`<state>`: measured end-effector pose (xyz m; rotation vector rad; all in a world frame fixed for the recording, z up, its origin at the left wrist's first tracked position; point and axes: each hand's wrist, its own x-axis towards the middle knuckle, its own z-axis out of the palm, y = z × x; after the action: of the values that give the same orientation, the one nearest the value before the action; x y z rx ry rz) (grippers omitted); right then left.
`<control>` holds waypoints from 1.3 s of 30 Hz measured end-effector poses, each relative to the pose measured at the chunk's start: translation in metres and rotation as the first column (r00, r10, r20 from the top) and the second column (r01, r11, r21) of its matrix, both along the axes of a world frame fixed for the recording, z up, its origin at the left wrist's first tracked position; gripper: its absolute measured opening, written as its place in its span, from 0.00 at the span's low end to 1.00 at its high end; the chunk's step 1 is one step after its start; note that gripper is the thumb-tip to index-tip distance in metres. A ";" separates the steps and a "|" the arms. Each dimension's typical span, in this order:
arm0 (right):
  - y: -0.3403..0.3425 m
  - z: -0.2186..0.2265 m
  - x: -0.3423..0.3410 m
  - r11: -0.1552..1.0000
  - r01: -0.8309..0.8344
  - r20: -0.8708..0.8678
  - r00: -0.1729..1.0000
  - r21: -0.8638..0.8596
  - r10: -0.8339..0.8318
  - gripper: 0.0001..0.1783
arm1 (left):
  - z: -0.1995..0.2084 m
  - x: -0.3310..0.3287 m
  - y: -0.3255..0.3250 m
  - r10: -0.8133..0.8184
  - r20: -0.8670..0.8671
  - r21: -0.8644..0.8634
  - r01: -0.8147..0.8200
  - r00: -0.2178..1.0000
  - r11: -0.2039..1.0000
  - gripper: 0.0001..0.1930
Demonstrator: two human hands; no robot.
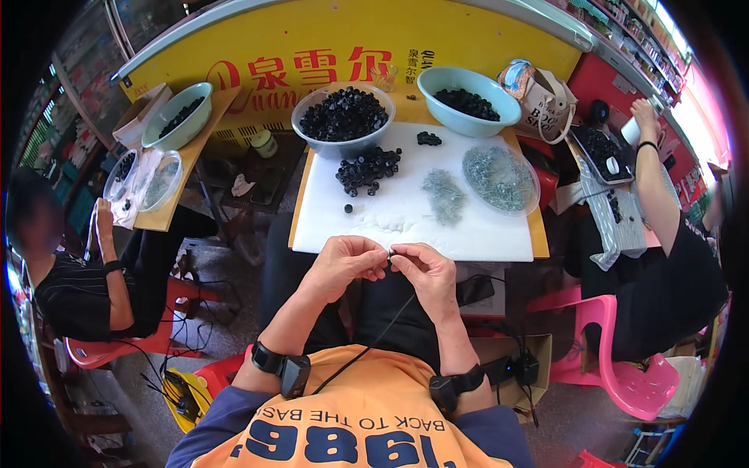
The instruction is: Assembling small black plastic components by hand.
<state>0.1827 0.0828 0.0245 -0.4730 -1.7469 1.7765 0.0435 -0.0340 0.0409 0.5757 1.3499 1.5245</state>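
My left hand and my right hand meet just off the near edge of the white foam sheet, fingertips pinched together. Between them a tiny dark piece shows, mostly covered by fingers; my right fingertips close on it, and what my left fingers pinch is hidden. Beyond my hands lies a heap of small black round plastic parts, with one loose black part nearer me. To its right is a loose pile of thin silvery pins. A clear round tray holds more silvery pins.
At the table's back stand a clear bowl and a pale green basin, both holding black parts. One person sits at a side table on the left; another person works on the right beside a pink chair.
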 end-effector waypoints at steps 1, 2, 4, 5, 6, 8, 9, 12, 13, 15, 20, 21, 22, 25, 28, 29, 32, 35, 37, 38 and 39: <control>-0.001 -0.001 -0.001 1.000 -0.004 0.004 1.000 0.002 0.004 0.10 | 0.000 0.000 0.000 0.004 0.004 0.002 -0.004 1.000 1.000 0.10; -0.002 -0.003 -0.001 1.000 0.009 0.018 1.000 -0.029 -0.008 0.10 | 0.000 0.000 0.001 0.009 -0.019 0.000 -0.009 1.000 1.000 0.09; -0.004 -0.009 0.000 0.998 0.014 0.037 0.999 -0.057 -0.012 0.10 | -0.004 0.002 0.000 0.022 -0.036 0.001 -0.022 0.999 1.000 0.08; -0.005 -0.011 0.001 0.999 0.029 0.052 0.998 -0.026 -0.028 0.10 | -0.009 0.003 0.000 0.017 -0.015 -0.012 -0.017 1.000 1.000 0.08; -0.005 -0.013 0.001 0.999 0.041 0.065 0.997 0.004 -0.041 0.10 | -0.012 0.002 0.000 0.015 0.006 -0.025 -0.015 1.000 1.000 0.07; -0.006 -0.018 -0.001 0.998 0.056 0.076 0.995 0.013 -0.057 0.11 | -0.016 0.002 0.003 0.037 0.010 -0.032 -0.036 0.999 0.999 0.08; -0.006 -0.021 -0.001 0.996 0.085 0.082 0.993 0.022 -0.086 0.11 | -0.018 0.001 0.005 0.045 0.009 -0.039 -0.044 0.999 0.998 0.09; -0.007 -0.033 -0.002 0.981 0.139 0.097 0.987 -0.133 -0.126 0.11 | -0.028 -0.017 0.017 0.213 -0.145 -0.017 -0.218 0.966 0.976 0.10; -0.007 -0.037 -0.002 0.981 0.137 0.097 0.988 -0.136 -0.124 0.11 | -0.036 -0.032 0.020 0.245 -0.307 -0.001 -0.258 0.919 0.966 0.12; -0.004 -0.044 0.000 0.958 0.139 0.049 0.990 -0.252 -0.131 0.11 | -0.041 -0.055 0.022 0.240 -0.689 -0.096 -0.415 0.683 0.905 0.14; -0.004 -0.045 -0.003 0.943 0.102 0.012 0.995 -0.317 -0.104 0.11 | -0.080 -0.077 0.038 0.210 -0.928 0.021 -0.519 0.308 0.854 0.14; -0.004 -0.046 -0.003 0.945 0.091 0.031 0.996 -0.315 -0.086 0.11 | -0.080 -0.074 0.041 0.175 -0.944 0.016 -0.489 0.281 0.872 0.14; -0.005 -0.045 -0.003 0.944 0.072 0.018 0.997 -0.321 -0.070 0.12 | -0.080 -0.071 0.042 0.186 -0.927 0.006 -0.481 0.326 0.877 0.14; -0.002 -0.046 -0.003 0.957 0.058 0.013 0.998 -0.283 -0.057 0.11 | -0.078 -0.066 0.041 0.234 -0.908 0.078 -0.408 0.348 0.909 0.13; 0.002 -0.044 -0.001 0.968 0.093 0.020 0.996 -0.231 -0.091 0.11 | -0.062 -0.044 0.032 0.290 -0.766 0.054 -0.393 0.574 0.918 0.13; 0.003 -0.044 -0.001 0.968 0.092 0.022 0.996 -0.235 -0.090 0.11 | -0.058 -0.035 0.027 0.288 -0.766 0.050 -0.393 0.575 0.918 0.13; 0.003 -0.041 0.002 0.979 0.075 0.034 0.997 -0.189 -0.069 0.11 | -0.049 -0.007 0.010 0.217 -0.078 0.059 -0.212 0.973 0.975 0.15; -0.003 -0.035 0.002 0.950 -0.067 -0.049 0.997 -0.304 0.055 0.12 | -0.044 0.006 0.002 0.187 0.080 0.019 -0.189 0.979 0.982 0.18; -0.006 -0.034 0.002 0.943 -0.082 -0.053 0.996 -0.324 0.068 0.12 | -0.042 0.010 0.001 0.171 0.118 0.035 -0.177 0.978 0.984 0.18; -0.007 -0.033 0.002 0.935 -0.093 -0.061 0.995 -0.343 0.077 0.12 | -0.040 0.011 0.001 0.176 0.124 0.034 -0.182 0.977 0.983 0.18; -0.008 -0.033 0.002 0.934 -0.094 -0.055 0.995 -0.344 0.080 0.12 | -0.040 0.012 0.000 0.175 0.172 0.055 -0.187 0.969 0.981 0.18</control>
<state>0.1843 0.0751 -0.0083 -0.5050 -1.4490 2.1552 0.0558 -0.0338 0.0013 0.3665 1.2511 1.7342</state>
